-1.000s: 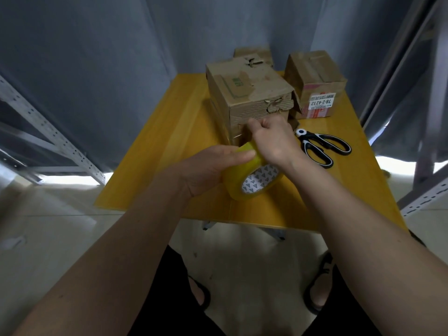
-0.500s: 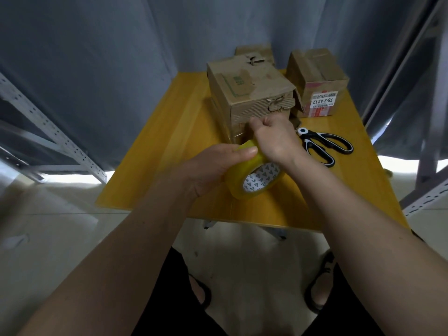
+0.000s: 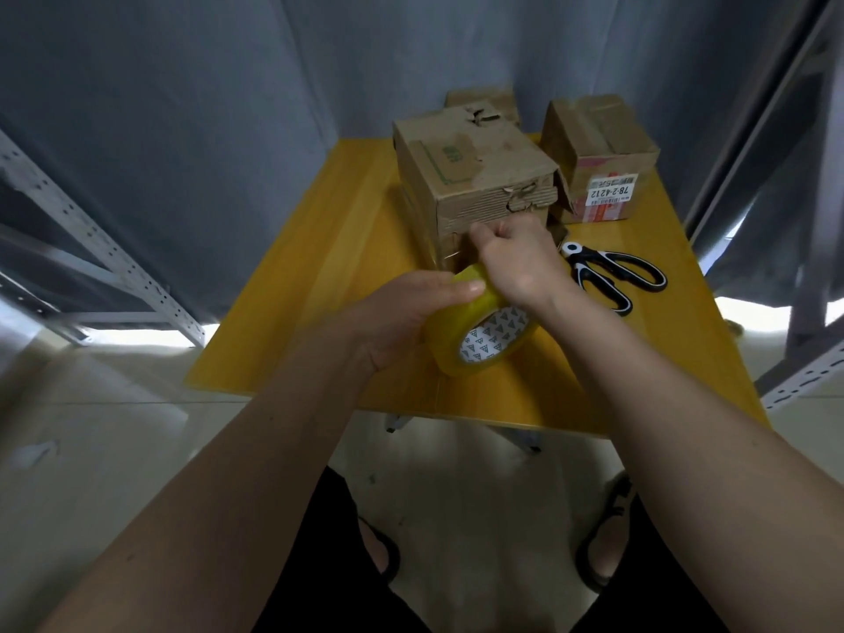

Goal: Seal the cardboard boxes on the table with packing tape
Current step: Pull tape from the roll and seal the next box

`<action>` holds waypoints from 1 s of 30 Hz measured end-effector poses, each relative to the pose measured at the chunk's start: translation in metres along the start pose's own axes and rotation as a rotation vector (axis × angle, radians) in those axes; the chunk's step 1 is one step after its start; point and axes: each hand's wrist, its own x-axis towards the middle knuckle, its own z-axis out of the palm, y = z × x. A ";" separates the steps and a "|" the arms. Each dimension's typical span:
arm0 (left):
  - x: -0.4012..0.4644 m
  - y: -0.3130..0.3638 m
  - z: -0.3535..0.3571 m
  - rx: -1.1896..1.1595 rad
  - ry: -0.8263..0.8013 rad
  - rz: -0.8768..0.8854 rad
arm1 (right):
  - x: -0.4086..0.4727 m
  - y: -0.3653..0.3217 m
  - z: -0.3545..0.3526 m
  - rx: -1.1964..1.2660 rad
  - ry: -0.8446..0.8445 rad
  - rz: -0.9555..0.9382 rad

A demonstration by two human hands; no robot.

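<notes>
Yellow tape roll [image 3: 475,333] — translucent, white core with dark triangles

Three brown cardboard boxes sit at the far half of the table. Nearest box [image 3: 475,175]: biggest, worn, top flaps closed, green print on the top, torn corrugated strip across the front face. Labelled box [image 3: 598,153]: to its right, just beside it, flaps closed, white sticker reading 78-2-4212 upside down over red print on the front. Third box [image 3: 484,102]: behind the big one, mostly hidden. Roll of yellow packing tape [image 3: 479,331]: in front of the big box, tilted, white core with a dark triangle pattern facing up-right, held off the tabletop.
</notes>
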 end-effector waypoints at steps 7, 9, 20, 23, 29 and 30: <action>-0.007 -0.002 -0.001 0.022 0.003 0.007 | 0.002 0.001 -0.002 0.028 -0.064 -0.020; -0.008 -0.001 0.001 0.039 0.018 -0.002 | 0.002 0.000 -0.005 0.075 -0.078 -0.027; -0.009 -0.003 0.028 -0.334 0.102 -0.066 | 0.000 0.019 -0.008 0.418 0.063 0.078; -0.003 -0.005 0.036 -0.404 0.204 -0.080 | -0.004 0.023 -0.001 0.326 0.086 0.093; 0.002 0.004 0.033 -0.506 0.340 -0.162 | -0.004 0.018 -0.006 0.273 -0.131 0.296; 0.001 0.006 0.032 -0.469 0.375 -0.150 | -0.006 0.018 -0.006 0.276 -0.186 0.294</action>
